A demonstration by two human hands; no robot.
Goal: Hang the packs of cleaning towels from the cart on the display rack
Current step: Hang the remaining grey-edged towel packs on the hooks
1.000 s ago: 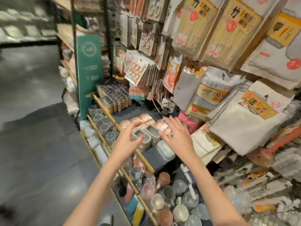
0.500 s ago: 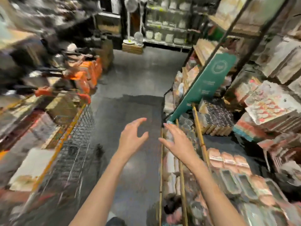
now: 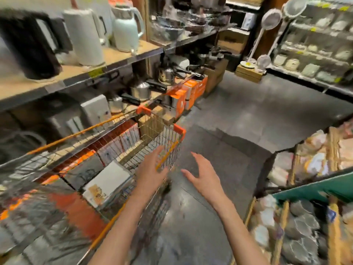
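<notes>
— How far along is the hanging?

— Packs are left: a white flat pack of cleaning towels with a tan label (image 3: 107,183) lies in the orange-trimmed wire cart (image 3: 164,142), at nine o'clock of the hands. The rack itself isn't clearly in view.

— And the hands?

— Left hand (image 3: 152,172) spread wide, empty, at the cart's rim (contact is blurred). Right hand (image 3: 204,174) open, holding nothing, over the floor.

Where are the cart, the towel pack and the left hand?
Cart (image 3: 172,139), head view, wire side near the orange corner.
Towel pack (image 3: 109,179), head view, white front face.
Left hand (image 3: 152,173), head view, back of hand.
</notes>
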